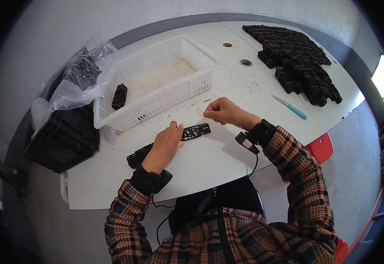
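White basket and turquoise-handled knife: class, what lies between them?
Small dark specks scattered over the white tabletop, with the right hand at the stretch's near edge; the head view shows this.

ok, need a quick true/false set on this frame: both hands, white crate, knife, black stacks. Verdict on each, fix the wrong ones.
1. The right hand pinches a pale band. True.
2. The white crate has a black bundle in it. True.
3. The left hand is inside the white crate. False: it is outside, over the black strip on the table.
4. The knife has a red handle. False: the handle is turquoise.
5. The black stacks lie to the right of the white crate. True.
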